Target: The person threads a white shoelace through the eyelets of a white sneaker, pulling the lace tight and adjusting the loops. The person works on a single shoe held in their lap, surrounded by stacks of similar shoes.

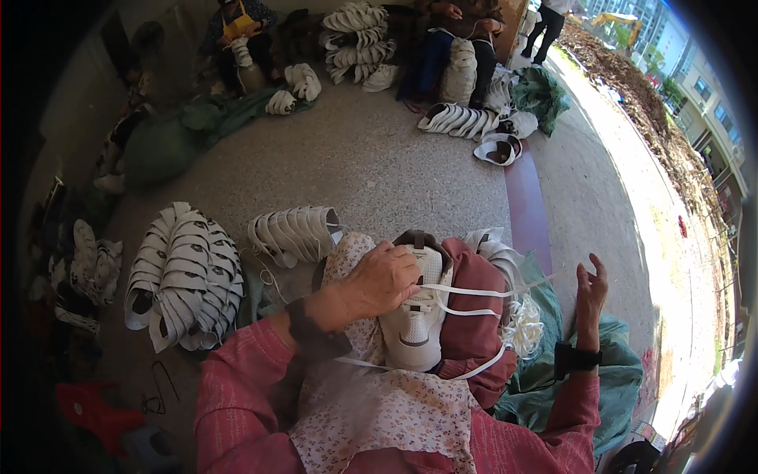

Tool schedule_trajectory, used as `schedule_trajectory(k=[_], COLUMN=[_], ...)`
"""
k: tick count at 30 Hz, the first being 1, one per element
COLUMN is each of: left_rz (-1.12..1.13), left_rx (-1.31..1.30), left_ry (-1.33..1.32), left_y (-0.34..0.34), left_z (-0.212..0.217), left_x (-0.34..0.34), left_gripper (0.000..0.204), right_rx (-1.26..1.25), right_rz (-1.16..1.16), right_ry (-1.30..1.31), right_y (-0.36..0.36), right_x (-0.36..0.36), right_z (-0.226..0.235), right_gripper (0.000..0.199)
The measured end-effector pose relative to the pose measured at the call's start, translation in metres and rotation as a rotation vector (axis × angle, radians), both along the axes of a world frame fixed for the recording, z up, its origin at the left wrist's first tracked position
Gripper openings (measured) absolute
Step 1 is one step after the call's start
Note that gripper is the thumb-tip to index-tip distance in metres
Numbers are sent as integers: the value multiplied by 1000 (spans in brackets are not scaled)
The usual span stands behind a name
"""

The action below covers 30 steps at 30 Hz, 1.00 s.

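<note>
A white shoe upper [416,322] lies on my lap, over a flowered apron [371,411] and dark red trousers. My left hand [384,279] grips its upper side near the eyelets. White laces [474,294] run from the upper out to the right. My right hand [591,296] is raised at the right, fingers spread, and a lace stretches toward it; whether the fingers pinch the lace is too fine to tell. Both wrists wear dark bands.
Stacks of white shoe uppers [185,276] [294,233] lie on the speckled floor at my left. A green sack [608,379] with a bundle of white laces [525,324] sits at my right. Other people sit at the far side among more stacks [357,39] [462,118].
</note>
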<state>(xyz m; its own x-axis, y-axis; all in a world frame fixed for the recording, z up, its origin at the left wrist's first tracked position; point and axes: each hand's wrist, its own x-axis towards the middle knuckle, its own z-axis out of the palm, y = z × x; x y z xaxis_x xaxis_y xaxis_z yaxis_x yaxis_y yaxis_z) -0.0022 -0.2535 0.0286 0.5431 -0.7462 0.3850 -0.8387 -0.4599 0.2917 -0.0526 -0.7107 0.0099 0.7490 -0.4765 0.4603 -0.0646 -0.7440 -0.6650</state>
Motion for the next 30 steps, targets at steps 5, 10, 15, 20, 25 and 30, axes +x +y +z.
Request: schedule_trajectory(k=[5,10,15,20,25,30], left_rz=[-2,-149,-161,-223,-209,-147], left_rx=[-86,-73,-627,-1482,-1853,-1986], left_ry=[327,459,883,871,783,722], left_y=[10,23,94,182,248,301], left_z=[-1,29,86,80,62,35], left_x=[2,-8,-34,-56,-82,-101], left_gripper=[25,43,54,49,36,26], right_rx=[-201,-446,398,1714,1978,1996], right_rz=[773,993,1007,897,933,228], right_ry=[159,178,207,-266,-499,-553], right_y=[142,208,180,114,14,-72], right_x=[-18,-29,-44,-35,-39,-57], right_z=[30,26,52,65,21,-39], right_gripper=[17,15,24,30,25,31])
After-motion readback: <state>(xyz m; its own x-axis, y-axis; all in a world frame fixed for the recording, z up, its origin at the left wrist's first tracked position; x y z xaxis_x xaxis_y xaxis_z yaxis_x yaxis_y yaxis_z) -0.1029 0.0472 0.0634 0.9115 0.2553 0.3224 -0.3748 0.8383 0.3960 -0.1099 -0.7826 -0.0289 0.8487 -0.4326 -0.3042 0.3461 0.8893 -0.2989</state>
